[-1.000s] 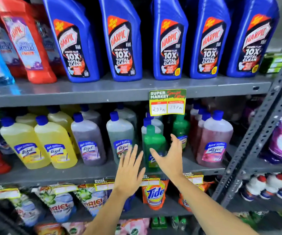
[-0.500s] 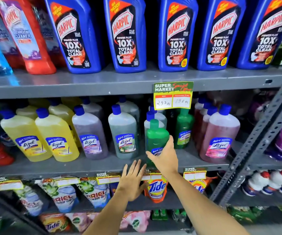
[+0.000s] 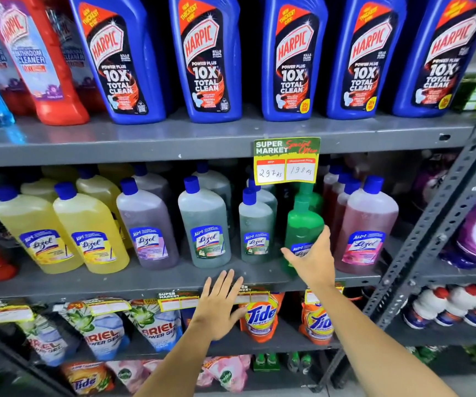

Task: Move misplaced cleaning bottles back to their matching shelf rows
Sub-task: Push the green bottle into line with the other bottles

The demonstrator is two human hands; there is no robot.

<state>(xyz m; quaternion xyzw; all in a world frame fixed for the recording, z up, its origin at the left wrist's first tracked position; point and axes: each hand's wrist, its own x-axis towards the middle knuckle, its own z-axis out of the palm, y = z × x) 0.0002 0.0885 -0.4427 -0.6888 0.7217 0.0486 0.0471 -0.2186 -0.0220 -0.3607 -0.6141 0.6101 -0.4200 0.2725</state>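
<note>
My right hand (image 3: 312, 260) is wrapped around the lower part of a green Lizol bottle (image 3: 302, 224) on the middle shelf (image 3: 145, 279). The bottle stands upright between a small grey-green bottle (image 3: 255, 227) and the pink bottles (image 3: 367, 222). Another green bottle (image 3: 311, 196) stands right behind it. My left hand (image 3: 219, 306) hangs open, fingers spread, in front of the shelf's front edge and holds nothing. Further left on the same shelf stand a bigger grey-green bottle (image 3: 204, 224), a purple bottle (image 3: 145, 224) and yellow bottles (image 3: 88, 227).
Blue Harpic bottles (image 3: 202, 58) and red bathroom cleaner bottles (image 3: 39, 61) fill the top shelf. A price tag (image 3: 287, 160) hangs from its edge above the green bottles. Ariel (image 3: 102, 330) and Tide pouches (image 3: 259, 313) sit below. A slotted grey upright (image 3: 445, 224) slants at the right.
My right hand closed on the green bottle and shifted it right, from in front of the small grey-green bottle to in front of the other green one. My left hand dropped lower.
</note>
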